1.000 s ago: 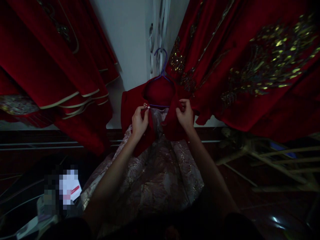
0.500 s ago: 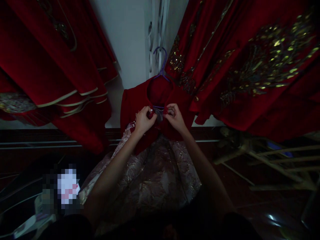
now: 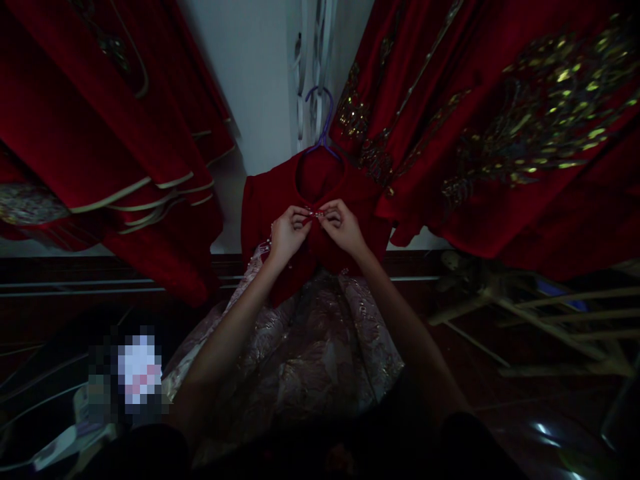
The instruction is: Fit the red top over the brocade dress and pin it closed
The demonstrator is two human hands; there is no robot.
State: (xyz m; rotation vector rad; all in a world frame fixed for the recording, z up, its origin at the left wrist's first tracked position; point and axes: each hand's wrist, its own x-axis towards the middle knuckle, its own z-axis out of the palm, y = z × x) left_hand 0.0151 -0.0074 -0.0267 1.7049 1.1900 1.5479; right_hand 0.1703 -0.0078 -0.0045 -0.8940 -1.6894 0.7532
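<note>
A short red jacket [image 3: 273, 193] hangs from a purple hanger [image 3: 325, 127], its round neckline facing me. Just below the neckline, my left hand [image 3: 290, 233] pinches one front edge. Opposite it, my right hand [image 3: 343, 227] pinches the other edge, and the fingertips of both hands nearly touch. Small shiny bits show between the fingertips; I cannot make out what fastening they are. Beneath the jacket falls a pale pink brocade skirt [image 3: 300, 360] with a metallic sheen, partly covered by my forearms.
Red garments with pale trim [image 3: 125, 153] hang at the left. At the right hangs a red garment with gold sequins [image 3: 560, 100]. A wooden frame [image 3: 550, 333] stands low right. The hanger hooks onto a white metal rack [image 3: 315, 53]. A blurred-out bright patch [image 3: 140, 367] is lower left.
My hands have come together, bringing the jacket's two front edges to meet. The gap below the neckline, where the hanger bar showed, is now covered.
</note>
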